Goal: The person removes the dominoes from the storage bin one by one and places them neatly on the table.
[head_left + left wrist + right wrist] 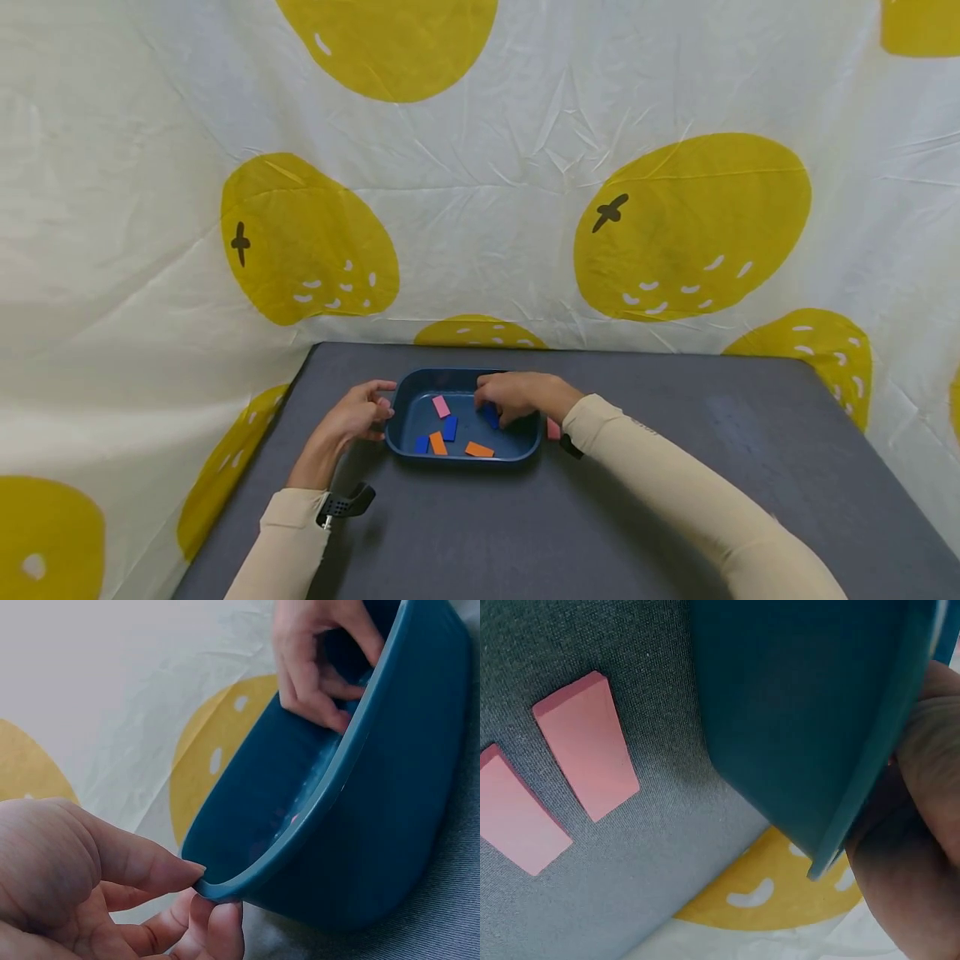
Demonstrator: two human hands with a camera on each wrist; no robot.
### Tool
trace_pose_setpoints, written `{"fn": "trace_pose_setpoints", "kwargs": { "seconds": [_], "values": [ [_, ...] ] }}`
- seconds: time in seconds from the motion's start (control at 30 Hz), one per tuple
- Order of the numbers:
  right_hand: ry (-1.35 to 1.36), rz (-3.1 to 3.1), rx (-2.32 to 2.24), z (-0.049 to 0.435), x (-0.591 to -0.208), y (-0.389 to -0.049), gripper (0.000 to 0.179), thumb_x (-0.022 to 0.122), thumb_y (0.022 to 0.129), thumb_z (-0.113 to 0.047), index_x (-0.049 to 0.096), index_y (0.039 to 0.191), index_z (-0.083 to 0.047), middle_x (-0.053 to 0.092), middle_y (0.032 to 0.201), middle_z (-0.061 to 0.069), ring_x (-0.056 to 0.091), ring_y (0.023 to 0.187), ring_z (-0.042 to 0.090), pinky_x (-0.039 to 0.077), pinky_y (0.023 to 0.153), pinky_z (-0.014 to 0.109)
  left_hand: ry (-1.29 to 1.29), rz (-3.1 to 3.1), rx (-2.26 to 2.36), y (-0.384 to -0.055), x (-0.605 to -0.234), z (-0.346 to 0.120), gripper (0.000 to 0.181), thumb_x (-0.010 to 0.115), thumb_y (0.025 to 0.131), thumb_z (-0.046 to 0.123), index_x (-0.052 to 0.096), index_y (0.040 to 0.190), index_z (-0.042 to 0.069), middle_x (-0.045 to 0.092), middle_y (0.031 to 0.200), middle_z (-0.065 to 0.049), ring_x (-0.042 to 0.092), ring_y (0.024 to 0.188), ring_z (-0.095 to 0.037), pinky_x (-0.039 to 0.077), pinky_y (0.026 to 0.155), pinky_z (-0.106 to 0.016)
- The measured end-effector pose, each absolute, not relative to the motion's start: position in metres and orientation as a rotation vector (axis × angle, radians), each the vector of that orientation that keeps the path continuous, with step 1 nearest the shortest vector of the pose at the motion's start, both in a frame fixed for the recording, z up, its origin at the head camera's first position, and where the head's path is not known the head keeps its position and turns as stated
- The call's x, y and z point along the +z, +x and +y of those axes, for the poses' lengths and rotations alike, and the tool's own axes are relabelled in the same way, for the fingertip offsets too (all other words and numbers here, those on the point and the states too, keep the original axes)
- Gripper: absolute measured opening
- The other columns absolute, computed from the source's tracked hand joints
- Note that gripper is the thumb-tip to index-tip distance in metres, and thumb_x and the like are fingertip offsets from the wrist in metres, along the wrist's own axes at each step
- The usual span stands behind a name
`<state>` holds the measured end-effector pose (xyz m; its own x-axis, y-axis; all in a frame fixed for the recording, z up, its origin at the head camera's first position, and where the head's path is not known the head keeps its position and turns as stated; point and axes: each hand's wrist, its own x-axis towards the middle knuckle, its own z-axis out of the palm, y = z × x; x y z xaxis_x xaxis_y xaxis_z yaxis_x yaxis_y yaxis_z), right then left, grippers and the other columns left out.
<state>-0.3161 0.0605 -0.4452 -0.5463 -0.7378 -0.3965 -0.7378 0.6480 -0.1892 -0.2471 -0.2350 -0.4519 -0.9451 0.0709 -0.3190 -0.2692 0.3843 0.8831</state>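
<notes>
My left hand pinches the rim of a dark blue rectangular basin at its left end, thumb on top and fingers beneath. Reaching over the basin's right side, my right hand has its fingers curled down inside, around a blue block. The fingertips are partly hidden by the rim in the left wrist view. Elsewhere on the basin floor lie a pink block, two more blue blocks and two orange blocks, all flat rectangles.
Outside the basin's right end, two pink blocks lie side by side on the grey tabletop. A white cloth with yellow fruit prints hangs behind the table and along its left side.
</notes>
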Motion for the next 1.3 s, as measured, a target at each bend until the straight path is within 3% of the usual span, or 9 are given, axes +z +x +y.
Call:
{"fn": "trace_pose_setpoints", "kwargs": {
  "seconds": [0.3,1.3],
  "values": [
    [-1.074,2.467,0.005,0.058,-0.45,-0.317,0.038,0.082,0.087,-0.021,0.067,0.122,-0.018,0.052,0.11,-0.004,0.056,0.09,0.011,0.053,0.082,0.025,-0.174,2.331,1.595,-0.248,-0.454,-0.236,0.052,0.057,0.096,-0.004,0.047,0.147,0.005,0.051,0.104,-0.014,0.055,0.092,-0.029,0.055,0.062,-0.038],
    [-1.178,2.579,0.026,0.093,-0.423,-0.293,0.043,0.078,0.089,-0.034,0.066,0.126,-0.017,0.059,0.115,-0.003,0.057,0.094,0.011,0.054,0.089,0.031,-0.146,2.363,1.591,-0.244,-0.462,-0.234,0.053,0.056,0.097,-0.004,0.045,0.149,0.004,0.052,0.106,-0.015,0.055,0.099,-0.035,0.054,0.064,-0.038]
  ]
}}
